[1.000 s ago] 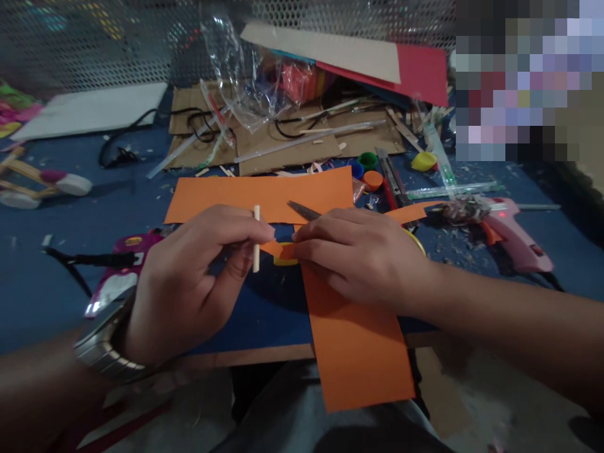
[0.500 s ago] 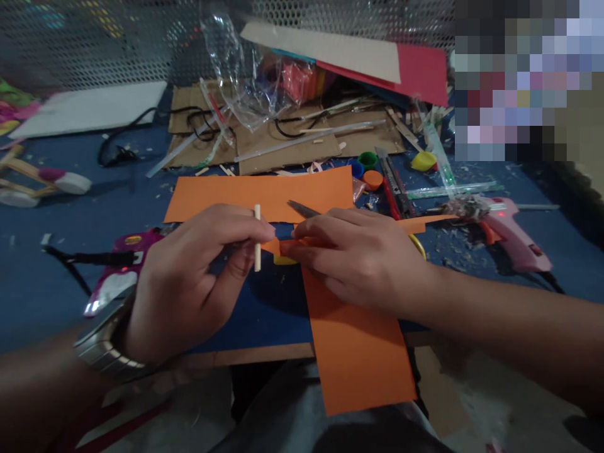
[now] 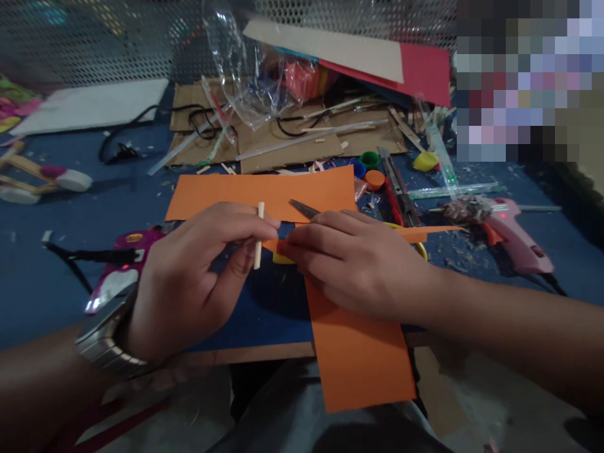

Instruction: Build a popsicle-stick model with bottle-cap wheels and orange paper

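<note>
My left hand pinches a short pale wooden stick, held nearly upright between thumb and fingers. Close to its right, my right hand has its fingers closed on a narrow orange paper strip. One end of the strip reaches toward the left fingertips; the other sticks out to the right. Partly covered by the right hand are scissors, with blade tip and bits of yellow handle showing. Below that hand, an orange paper sheet overhangs the table edge. Another orange sheet lies crosswise behind both hands.
A pink glue gun lies at right, and a purple-and-white device at left. A utility knife and several bottle caps are behind the right hand. Cardboard and a clear plastic bag lie at the back.
The wooden stick has tilted slightly, its top leaning right. My right fingers have shifted a little over the strip. The rest is nearly the same, apart from a small view shift.
</note>
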Action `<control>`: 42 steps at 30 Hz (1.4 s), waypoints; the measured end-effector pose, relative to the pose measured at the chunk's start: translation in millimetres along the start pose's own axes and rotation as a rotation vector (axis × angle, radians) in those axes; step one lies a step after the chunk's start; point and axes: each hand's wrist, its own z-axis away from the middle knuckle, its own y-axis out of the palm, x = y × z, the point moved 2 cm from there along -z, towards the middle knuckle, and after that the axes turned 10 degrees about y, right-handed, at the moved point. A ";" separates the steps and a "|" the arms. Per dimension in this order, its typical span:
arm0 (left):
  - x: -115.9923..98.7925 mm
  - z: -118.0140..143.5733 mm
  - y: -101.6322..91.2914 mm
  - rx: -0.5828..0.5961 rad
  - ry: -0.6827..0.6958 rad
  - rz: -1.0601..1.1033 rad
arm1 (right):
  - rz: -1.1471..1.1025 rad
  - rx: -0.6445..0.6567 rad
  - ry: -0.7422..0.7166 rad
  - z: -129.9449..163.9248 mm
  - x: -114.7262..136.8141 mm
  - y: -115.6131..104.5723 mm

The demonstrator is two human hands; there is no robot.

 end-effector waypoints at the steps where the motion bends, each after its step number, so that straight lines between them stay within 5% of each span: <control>1: -0.1 0.1 0.0 -0.001 0.001 0.001 | 0.007 -0.002 0.001 0.1 0.1 -0.3; 29: -1.2 -3.5 1.1 -0.027 0.051 0.130 | -0.047 0.092 0.172 1.0 -12.8 -25.5; 42: -3.1 -4.7 1.3 -0.016 0.037 0.124 | 0.036 0.076 0.114 2.2 -7.0 -26.5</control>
